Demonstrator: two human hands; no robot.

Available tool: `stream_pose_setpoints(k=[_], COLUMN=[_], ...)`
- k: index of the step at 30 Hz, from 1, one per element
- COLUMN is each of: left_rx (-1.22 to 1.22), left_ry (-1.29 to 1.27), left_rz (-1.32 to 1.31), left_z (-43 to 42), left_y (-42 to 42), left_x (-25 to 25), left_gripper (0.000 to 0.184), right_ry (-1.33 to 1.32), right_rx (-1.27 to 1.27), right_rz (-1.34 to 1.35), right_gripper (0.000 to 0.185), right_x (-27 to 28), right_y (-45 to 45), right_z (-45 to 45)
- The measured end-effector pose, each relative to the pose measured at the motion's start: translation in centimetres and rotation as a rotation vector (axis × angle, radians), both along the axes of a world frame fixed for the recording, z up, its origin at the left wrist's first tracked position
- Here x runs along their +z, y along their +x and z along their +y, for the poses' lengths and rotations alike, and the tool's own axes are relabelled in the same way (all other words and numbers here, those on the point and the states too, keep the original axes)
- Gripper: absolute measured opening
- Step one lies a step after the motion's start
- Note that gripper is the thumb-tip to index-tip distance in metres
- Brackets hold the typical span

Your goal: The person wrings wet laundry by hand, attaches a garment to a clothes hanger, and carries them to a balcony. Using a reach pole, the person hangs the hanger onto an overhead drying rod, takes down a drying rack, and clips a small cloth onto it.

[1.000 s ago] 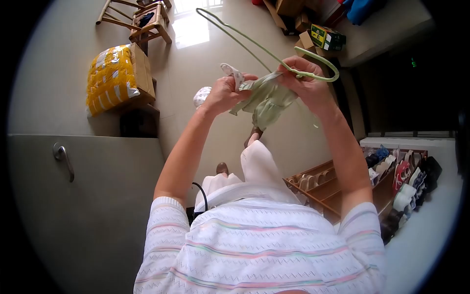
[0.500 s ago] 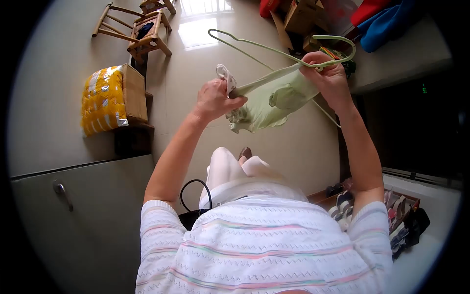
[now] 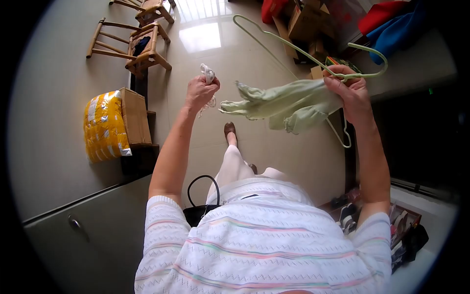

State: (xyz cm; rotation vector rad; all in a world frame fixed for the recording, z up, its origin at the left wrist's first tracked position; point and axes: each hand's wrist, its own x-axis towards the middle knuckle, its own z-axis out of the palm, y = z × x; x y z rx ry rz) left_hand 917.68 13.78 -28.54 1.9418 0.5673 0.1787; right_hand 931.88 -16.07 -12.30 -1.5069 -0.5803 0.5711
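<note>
My left hand [image 3: 201,92] is closed round a small white patterned cloth [image 3: 207,73], whose ends stick out above and below the fist. My right hand [image 3: 348,88] grips a pale green hanger [image 3: 279,36] near its hook together with a light green garment [image 3: 293,100]. The garment stretches out to the left from my right hand, and its loose end stops short of my left hand. Part of the hanger lies behind the garment, and a lower corner shows beneath my right hand.
Bamboo chairs [image 3: 149,46] stand at the upper left, above a carton [image 3: 135,117] with a yellow package [image 3: 105,128]. Open cardboard boxes [image 3: 306,24] are at the upper right. Shoes [image 3: 348,215] sit on a rack at the lower right. A grey door [image 3: 105,230] is at the lower left.
The green garment has come away from my left hand, which keeps the white cloth. My right hand, with hanger and garment, has moved right, and the hands are farther apart.
</note>
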Motion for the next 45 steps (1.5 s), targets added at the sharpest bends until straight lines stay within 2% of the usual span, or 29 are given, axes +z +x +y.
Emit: stream_pose_setpoints(k=[1, 2, 5, 7, 9, 11, 14, 17, 18, 21, 23, 26, 29, 30, 33, 34, 37, 41, 45], left_rx=[-0.025, -0.078, -0.184, -0.297, -0.378, -0.386, -0.392, -0.305, -0.292, -0.283, -0.365, -0.462, -0.492, -0.5, -0.375, -0.27, -0.007, 0.102, 0.082], left_ry=[-0.273, -0.346, -0.453, -0.485, -0.388, -0.323, -0.245, -0.452, -0.524, -0.729, -0.564, -0.251, -0.004, 0.198, 0.593, 0.677, 0.854, 0.93, 0.81], left_rz=[-0.067, -0.065, -0.092, -0.102, -0.101, -0.043, -0.012, 0.01, -0.039, 0.075, 0.144, 0.254, 0.391, 0.452, 0.392, 0.287, 0.068, 0.129, 0.267], left_z=[1.3, 2.0, 0.2, -0.3, -1.0, -1.1, -1.0, 1.3, 2.2, 5.3, 6.7, 8.0, 7.8, 7.3, 5.9, 5.8, 4.5, 4.4, 4.1], left_y=[1.0, 2.3, 6.0, 9.2, 11.9, 14.1, 17.3, 19.0, 19.4, 20.4, 21.0, 21.0, 21.5, 22.0, 22.4, 22.4, 23.0, 23.8, 24.0], left_x=[-0.6, -1.5, 1.1, -0.5, -1.2, -0.6, -4.4, -4.7, -4.5, -3.6, -2.7, 2.8, 6.7, 7.2, 7.3, 6.8, 5.5, 4.4, 3.6], left_gripper=[0.008, 0.016, 0.021, 0.028, 0.03, 0.024, 0.017, 0.014, 0.014, 0.016, 0.028, 0.042, 0.038, 0.035, 0.036, 0.035, 0.028, 0.029, 0.031], right_ry=[0.001, -0.027, -0.082, -0.092, -0.085, -0.113, -0.181, -0.215, -0.165, -0.169, -0.159, -0.125, -0.1, -0.138, -0.12, -0.105, -0.074, -0.025, -0.013], right_rx=[0.005, 0.028, 0.067, 0.077, 0.066, 0.019, 0.031, -0.039, 0.001, 0.065, 0.129, 0.225, 0.277, 0.219, 0.304, 0.335, 0.375, 0.36, 0.38], right_rz=[0.026, 0.046, 0.011, 0.06, 0.122, 0.131, 0.152, 0.13, 0.112, 0.032, 0.057, 0.007, 0.109, 0.048, -0.028, -0.054, -0.178, -0.242, -0.226], right_gripper=[0.014, 0.014, 0.014, 0.014, 0.014, 0.014, 0.014, 0.013, 0.015, 0.019, 0.022, 0.025, 0.026, 0.027, 0.028, 0.029, 0.031, 0.036, 0.035], right_x=[0.0, -0.1, -0.8, -0.8, -0.6, -0.3, 0.0, 0.7, 0.6, -0.1, -0.6, -0.3, 0.7, 1.0, 1.4, 1.7, 2.3, 2.3, 2.5], right_y=[1.2, 2.3, 4.9, 6.5, 7.6, 8.2, 10.2, 12.5, 13.5, 16.5, 18.8, 21.8, 24.6, 25.0, 26.1, 26.1, 26.5, 25.8, 26.5], right_z=[0.8, 1.6, 5.3, 8.0, 10.1, 11.8, 12.2, 11.5, 10.9, 9.2, 8.2, 8.9, 9.5, 10.1, 11.3, 11.7, 11.9, 12.2, 11.4])
